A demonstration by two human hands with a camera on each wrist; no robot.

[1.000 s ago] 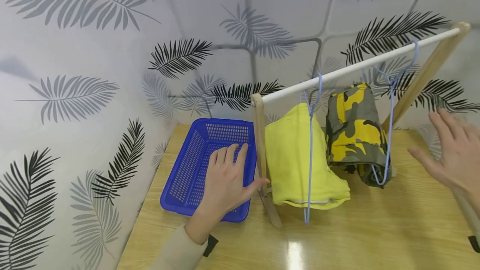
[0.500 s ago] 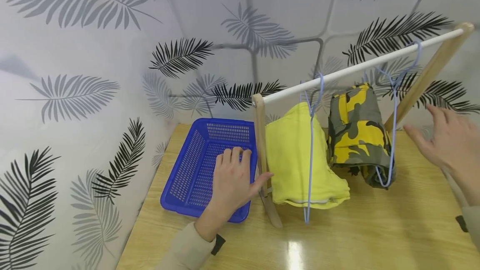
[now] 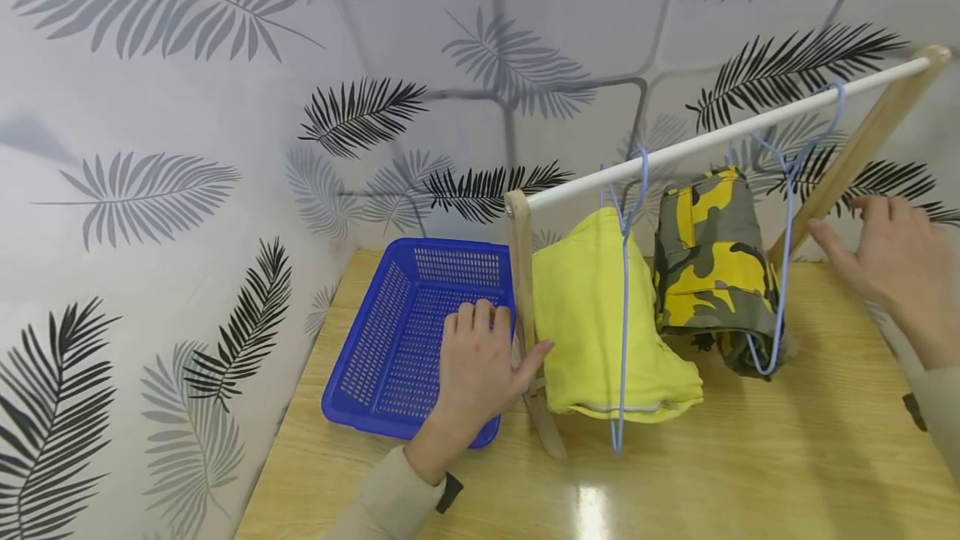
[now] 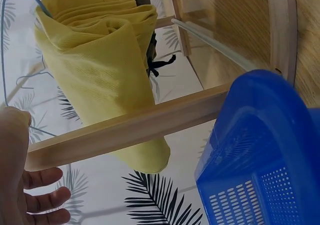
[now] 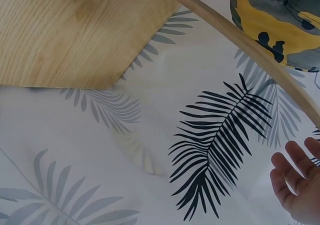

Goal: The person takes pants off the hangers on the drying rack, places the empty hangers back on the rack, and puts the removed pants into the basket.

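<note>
A small clothes rack with a white bar (image 3: 720, 130) and wooden posts stands on the table. On it hangs a folded yellow garment (image 3: 592, 315) over a light-blue hanger (image 3: 625, 298); a yellow-and-grey camouflage garment (image 3: 716, 273) hangs further right on another hanger (image 3: 784, 257). My left hand (image 3: 480, 365) is at the rack's left post (image 3: 521, 265), thumb on one side and loosely bent fingers on the other, as the left wrist view also shows. Near the right post (image 3: 862, 148), my right hand (image 3: 903, 265) has its thumb apart and fingers relaxed, holding nothing.
A blue plastic basket (image 3: 352, 365) with perforated sides sits left of the rack, partly under my left hand. The wooden table (image 3: 720, 473) extends in front of the rack. Behind it hangs a white leaf-patterned cloth (image 3: 225, 107).
My left hand has moved right, from over the basket toward the left post. My right hand has shifted slightly left toward the right post, its fingers bending more. The clothes sway slightly.
</note>
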